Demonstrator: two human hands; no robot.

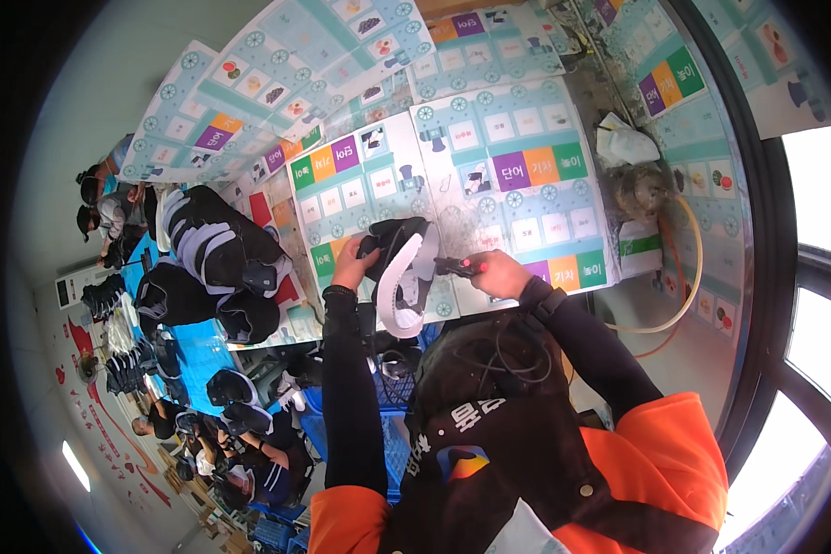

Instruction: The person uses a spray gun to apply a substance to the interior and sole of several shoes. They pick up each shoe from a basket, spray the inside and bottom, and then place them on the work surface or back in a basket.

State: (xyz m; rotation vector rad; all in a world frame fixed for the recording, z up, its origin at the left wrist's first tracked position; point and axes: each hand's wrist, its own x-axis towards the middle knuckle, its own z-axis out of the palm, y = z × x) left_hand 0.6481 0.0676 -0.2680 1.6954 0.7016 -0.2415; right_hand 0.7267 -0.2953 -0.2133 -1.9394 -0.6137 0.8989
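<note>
Just above the printed tabletop sheets (508, 120) is a shoe (407, 294) with a black and grey upper and a pale, curved sole. My left hand (349, 267) grips its black side, fingers closed round it. To the right, my right hand (504, 275) is closed on a small black hand tool (460, 266) with red parts; its exact kind is unclear. The tool's tip points at the shoe's right side. I cannot tell whether the two touch.
A pile of black and grey shoes (217, 245) stands at the left, by a long blue surface (198, 355). At the right, a yellow hose (694, 268) loops down past a white wrapped bundle (626, 140). Blue crates (394, 452) sit below the table. Several people work at the far left.
</note>
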